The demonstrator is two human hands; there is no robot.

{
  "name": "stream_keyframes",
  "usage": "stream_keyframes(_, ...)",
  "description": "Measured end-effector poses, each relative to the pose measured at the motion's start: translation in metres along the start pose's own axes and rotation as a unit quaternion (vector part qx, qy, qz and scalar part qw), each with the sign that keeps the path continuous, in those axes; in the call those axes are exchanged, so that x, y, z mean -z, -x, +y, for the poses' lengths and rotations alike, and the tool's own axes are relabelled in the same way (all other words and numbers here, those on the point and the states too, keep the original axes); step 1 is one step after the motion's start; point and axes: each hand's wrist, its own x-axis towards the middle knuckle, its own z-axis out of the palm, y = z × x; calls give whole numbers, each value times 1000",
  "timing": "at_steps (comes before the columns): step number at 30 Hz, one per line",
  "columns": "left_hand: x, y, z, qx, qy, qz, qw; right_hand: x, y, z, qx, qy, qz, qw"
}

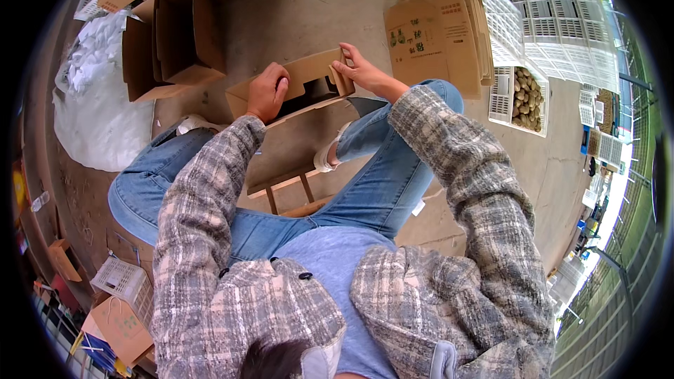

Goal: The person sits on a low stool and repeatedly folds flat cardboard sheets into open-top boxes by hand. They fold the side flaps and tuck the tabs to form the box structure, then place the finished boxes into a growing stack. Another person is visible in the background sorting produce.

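A brown cardboard box (306,74) stands between my knees, partly folded, with a dark opening along its near side. My left hand (267,92) is closed over its near left edge, fingers curled inward and the fingertips hidden. At the box's right end, my right hand (365,74) grips the cardboard between thumb and fingers. My forearms, in plaid sleeves, reach in from below, and the legs in jeans are spread on either side of the box.
Open cardboard boxes (184,31) stand at the far left, beside a white plastic sack (105,116). Flattened cartons (435,35) lean at the far right against white crates (554,10). Next to them sits a crate of brown roundish produce (528,100). A wooden frame (286,189) lies near my feet.
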Motion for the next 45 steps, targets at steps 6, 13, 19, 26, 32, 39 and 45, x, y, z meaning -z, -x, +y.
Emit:
stream_keyframes(6, -7, 6, -7, 45, 133, 165, 976, -11, -12, 6, 111, 260, 29, 959)
stream_keyframes(13, 12, 18, 5, 176, 17, 235, 956, -20, 0, -4, 70, 424, 49, 902)
stream_keyframes(19, 43, 65, -12, 209, -291, 77, 931, -20, -13, -10, -5, 395, 42, 918)
stream_keyframes(26, 31, 88, -43, 423, 111, 19, 899, -29, -12, 2, -12, 381, 13, 925)
stream_keyframes(32, 17, 95, -56, 413, 14, 70, 908, -49, -10, 5, 51, 447, 48, 892)
stream_keyframes(39, 27, 70, -27, 436, -61, 69, 895, -48, -12, 1, 65, 485, 65, 870)
stream_keyframes(45, 28, 70, -55, 421, 41, 92, 901, -36, -21, -9, 101, 472, 23, 875)
